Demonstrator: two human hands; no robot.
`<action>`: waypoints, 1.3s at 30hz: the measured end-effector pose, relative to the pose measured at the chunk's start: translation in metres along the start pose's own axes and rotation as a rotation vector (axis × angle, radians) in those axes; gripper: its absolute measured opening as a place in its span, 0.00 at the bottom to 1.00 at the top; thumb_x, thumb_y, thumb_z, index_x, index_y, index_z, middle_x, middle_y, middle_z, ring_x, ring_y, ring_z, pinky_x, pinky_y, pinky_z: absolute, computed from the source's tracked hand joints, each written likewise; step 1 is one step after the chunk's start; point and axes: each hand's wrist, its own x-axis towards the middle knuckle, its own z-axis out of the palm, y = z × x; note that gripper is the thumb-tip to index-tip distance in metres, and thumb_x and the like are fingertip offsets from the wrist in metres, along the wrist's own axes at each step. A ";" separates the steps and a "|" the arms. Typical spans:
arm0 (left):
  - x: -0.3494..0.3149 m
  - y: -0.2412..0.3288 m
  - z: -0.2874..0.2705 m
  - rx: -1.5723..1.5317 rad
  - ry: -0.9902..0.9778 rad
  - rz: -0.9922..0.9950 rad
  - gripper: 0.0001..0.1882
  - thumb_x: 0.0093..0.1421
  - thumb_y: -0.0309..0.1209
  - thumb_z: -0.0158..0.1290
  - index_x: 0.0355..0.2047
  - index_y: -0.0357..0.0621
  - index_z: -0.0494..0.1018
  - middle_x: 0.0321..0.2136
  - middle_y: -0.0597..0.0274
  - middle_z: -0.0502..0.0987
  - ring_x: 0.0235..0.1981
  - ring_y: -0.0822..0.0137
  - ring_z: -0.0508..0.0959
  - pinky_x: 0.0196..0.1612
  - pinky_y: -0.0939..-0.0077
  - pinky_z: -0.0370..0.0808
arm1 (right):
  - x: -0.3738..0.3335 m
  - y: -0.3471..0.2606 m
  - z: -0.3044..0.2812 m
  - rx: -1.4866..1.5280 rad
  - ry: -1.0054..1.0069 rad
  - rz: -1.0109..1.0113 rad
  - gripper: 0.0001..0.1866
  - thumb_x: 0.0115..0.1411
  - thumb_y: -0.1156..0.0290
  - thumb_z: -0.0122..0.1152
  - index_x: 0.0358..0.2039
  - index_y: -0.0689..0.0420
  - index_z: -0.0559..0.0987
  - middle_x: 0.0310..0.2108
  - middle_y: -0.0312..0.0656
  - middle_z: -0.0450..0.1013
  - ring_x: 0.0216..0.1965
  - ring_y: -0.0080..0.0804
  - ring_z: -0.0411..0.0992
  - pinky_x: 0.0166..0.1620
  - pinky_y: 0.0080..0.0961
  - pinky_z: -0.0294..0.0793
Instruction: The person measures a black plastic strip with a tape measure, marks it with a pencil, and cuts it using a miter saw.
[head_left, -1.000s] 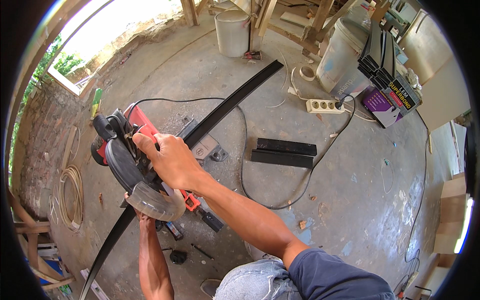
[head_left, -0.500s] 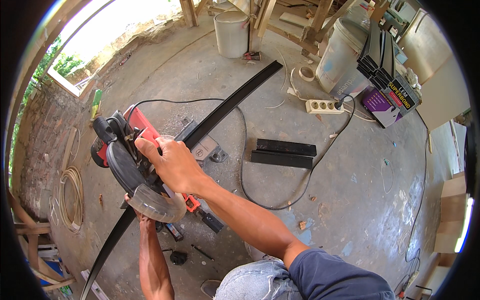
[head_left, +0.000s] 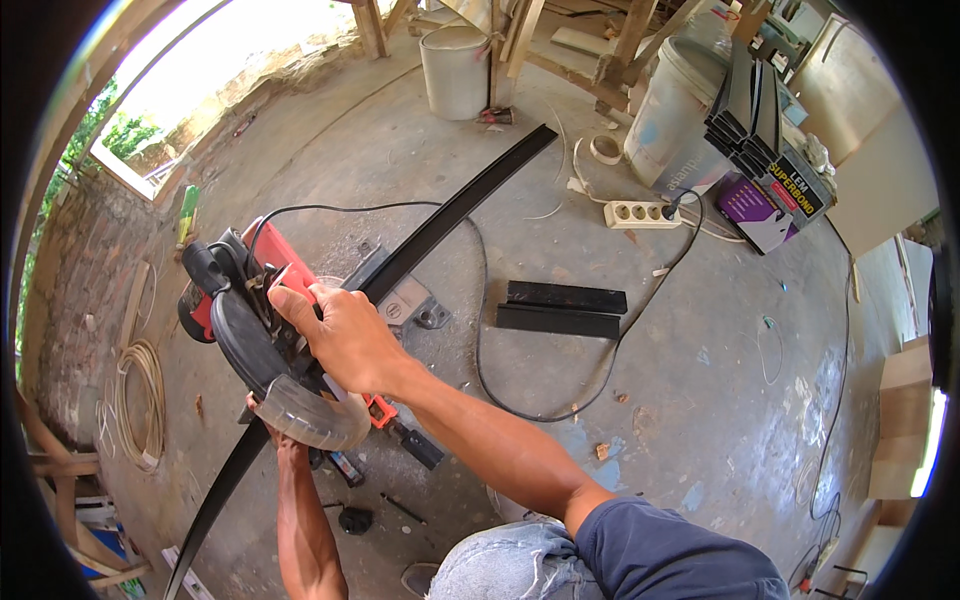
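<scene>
My right hand (head_left: 352, 338) is closed around the red handle of a miter saw (head_left: 238, 332), which stands on the floor. Its rounded black blade cover ends in a clear plastic guard (head_left: 322, 418). A long black channel strip (head_left: 465, 203) runs diagonally through the saw, sticking out far right and near left. Below the guard, my left hand (head_left: 287, 438) grips the strip beside the saw; the guard hides most of its fingers, and one fingertip shows past the guard's left edge. Whether the blade touches the strip is hidden.
Short black channel pieces (head_left: 560, 320) lie right of the saw, inside a loop of its cord. The cord runs to a white power strip (head_left: 642, 214). Buckets (head_left: 455, 80), a purple box (head_left: 765, 212) and more black channels (head_left: 745, 110) stand farther back. Coiled cable (head_left: 148, 400) lies left.
The view has shifted slightly. Both hands keep their places on the saw handle and the channel strip; nothing else has visibly moved.
</scene>
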 end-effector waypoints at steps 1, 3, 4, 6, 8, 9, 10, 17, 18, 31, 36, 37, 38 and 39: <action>-0.002 -0.004 0.011 -0.008 0.005 -0.010 0.17 0.57 0.49 0.56 0.38 0.53 0.80 0.37 0.69 0.82 0.47 0.62 0.77 0.63 0.39 0.52 | 0.000 0.000 0.002 -0.007 0.000 0.002 0.47 0.68 0.31 0.41 0.37 0.74 0.77 0.36 0.67 0.75 0.39 0.59 0.77 0.46 0.48 0.73; -0.005 -0.017 0.017 -0.012 0.014 -0.024 0.17 0.57 0.49 0.56 0.38 0.53 0.80 0.38 0.69 0.82 0.48 0.61 0.77 0.64 0.39 0.52 | -0.001 -0.002 0.002 0.017 -0.014 0.013 0.46 0.68 0.31 0.42 0.37 0.73 0.77 0.28 0.62 0.75 0.33 0.55 0.77 0.42 0.46 0.73; -0.007 -0.023 0.020 -0.006 0.013 -0.027 0.17 0.57 0.50 0.56 0.38 0.53 0.80 0.38 0.69 0.82 0.49 0.61 0.76 0.64 0.39 0.52 | -0.001 -0.002 0.004 0.024 -0.014 0.012 0.46 0.68 0.31 0.42 0.37 0.73 0.77 0.28 0.62 0.75 0.33 0.55 0.77 0.42 0.46 0.73; -0.004 -0.016 0.017 -0.008 -0.003 -0.022 0.18 0.57 0.50 0.56 0.38 0.53 0.80 0.39 0.69 0.82 0.51 0.60 0.75 0.64 0.39 0.51 | -0.003 0.000 0.001 0.022 0.015 0.001 0.45 0.69 0.32 0.43 0.36 0.72 0.77 0.20 0.56 0.73 0.26 0.50 0.75 0.37 0.45 0.73; -0.004 -0.010 0.011 0.007 -0.023 -0.021 0.18 0.56 0.51 0.56 0.39 0.53 0.80 0.40 0.69 0.81 0.52 0.59 0.73 0.64 0.39 0.51 | -0.004 -0.003 -0.006 0.010 -0.045 0.042 0.48 0.67 0.29 0.40 0.41 0.73 0.77 0.29 0.61 0.75 0.36 0.56 0.76 0.44 0.47 0.73; -0.004 -0.008 0.007 0.026 -0.033 -0.024 0.18 0.56 0.51 0.56 0.39 0.53 0.80 0.41 0.68 0.81 0.53 0.59 0.72 0.64 0.39 0.51 | -0.004 -0.005 -0.008 0.005 -0.111 0.080 0.52 0.65 0.26 0.37 0.46 0.74 0.78 0.39 0.67 0.78 0.46 0.63 0.77 0.50 0.49 0.74; -0.004 -0.007 0.004 0.037 -0.043 -0.029 0.19 0.56 0.51 0.56 0.39 0.54 0.80 0.41 0.68 0.81 0.54 0.58 0.72 0.64 0.39 0.51 | -0.004 -0.002 -0.005 0.005 -0.110 0.080 0.52 0.65 0.26 0.37 0.46 0.74 0.78 0.39 0.67 0.78 0.46 0.63 0.77 0.50 0.49 0.74; 0.002 0.008 -0.021 0.078 -0.004 -0.051 0.20 0.55 0.52 0.58 0.40 0.53 0.80 0.44 0.67 0.80 0.61 0.55 0.65 0.65 0.39 0.50 | -0.006 0.007 0.002 0.048 0.009 -0.006 0.41 0.70 0.35 0.45 0.37 0.71 0.78 0.17 0.51 0.70 0.21 0.40 0.71 0.33 0.41 0.72; 0.003 0.006 -0.023 -0.027 -0.040 -0.059 0.20 0.55 0.50 0.59 0.40 0.52 0.80 0.45 0.66 0.79 0.61 0.55 0.64 0.65 0.40 0.50 | -0.005 0.007 0.003 0.058 0.003 0.005 0.41 0.70 0.35 0.45 0.37 0.70 0.78 0.17 0.50 0.71 0.22 0.38 0.71 0.33 0.40 0.72; 0.002 -0.004 -0.003 -0.213 0.075 -0.052 0.16 0.56 0.44 0.59 0.37 0.46 0.80 0.44 0.62 0.79 0.58 0.52 0.64 0.65 0.43 0.51 | 0.000 0.004 0.002 0.026 0.026 0.009 0.40 0.70 0.35 0.45 0.36 0.68 0.79 0.18 0.48 0.70 0.24 0.37 0.70 0.36 0.39 0.72; -0.004 -0.018 0.017 -0.203 0.056 -0.072 0.16 0.56 0.45 0.58 0.37 0.47 0.81 0.45 0.62 0.79 0.58 0.51 0.63 0.66 0.42 0.51 | -0.003 0.002 0.003 0.047 -0.008 0.034 0.41 0.69 0.34 0.44 0.37 0.69 0.79 0.16 0.48 0.69 0.22 0.36 0.72 0.34 0.39 0.73; -0.005 -0.018 0.020 -0.190 0.051 -0.074 0.16 0.56 0.45 0.58 0.37 0.48 0.81 0.45 0.62 0.79 0.58 0.50 0.63 0.66 0.42 0.51 | -0.003 0.003 0.003 0.043 -0.004 0.035 0.41 0.69 0.34 0.44 0.37 0.69 0.79 0.16 0.48 0.69 0.22 0.36 0.72 0.34 0.39 0.73; -0.005 -0.017 0.022 -0.178 0.045 -0.072 0.16 0.56 0.45 0.58 0.37 0.48 0.81 0.45 0.62 0.78 0.58 0.50 0.63 0.66 0.42 0.51 | -0.004 0.003 0.002 0.039 0.002 0.029 0.41 0.69 0.34 0.45 0.37 0.69 0.79 0.16 0.48 0.69 0.22 0.35 0.72 0.33 0.39 0.73; -0.004 -0.016 0.024 -0.170 0.039 -0.074 0.16 0.56 0.45 0.58 0.38 0.48 0.81 0.45 0.62 0.78 0.58 0.49 0.63 0.66 0.41 0.51 | -0.004 0.003 0.001 0.035 0.009 0.022 0.41 0.69 0.34 0.45 0.38 0.70 0.79 0.16 0.47 0.70 0.22 0.34 0.72 0.33 0.39 0.73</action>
